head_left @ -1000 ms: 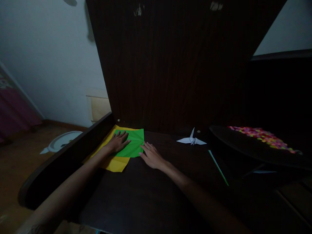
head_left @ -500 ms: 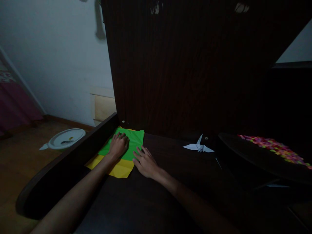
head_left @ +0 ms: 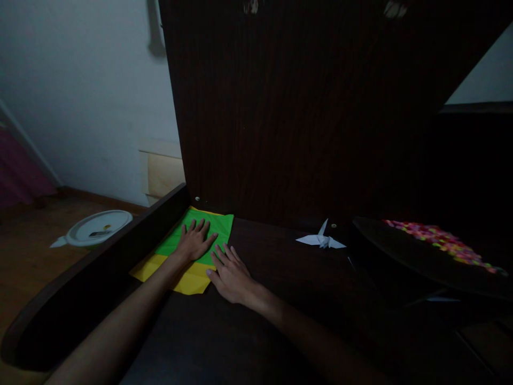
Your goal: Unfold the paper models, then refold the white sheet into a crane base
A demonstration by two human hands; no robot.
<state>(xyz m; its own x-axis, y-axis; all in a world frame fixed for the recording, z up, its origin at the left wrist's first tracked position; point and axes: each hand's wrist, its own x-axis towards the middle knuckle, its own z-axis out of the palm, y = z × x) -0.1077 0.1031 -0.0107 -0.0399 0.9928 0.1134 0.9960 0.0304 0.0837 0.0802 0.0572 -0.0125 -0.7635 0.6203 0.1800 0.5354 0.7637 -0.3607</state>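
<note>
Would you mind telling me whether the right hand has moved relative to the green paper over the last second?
Yes. The right hand has slid toward the person along the right edge of the green paper, now touching the yellow paper beneath it.

The left hand [head_left: 195, 241], curled into a loose fist on the green paper [head_left: 216, 225] half a second ago, is now spreading flat with fingers fanned. The right hand [head_left: 229, 274] is sliding back along that paper's right edge toward the yellow sheet [head_left: 192, 280], its thumb seemingly touching the yellow corner.
</note>
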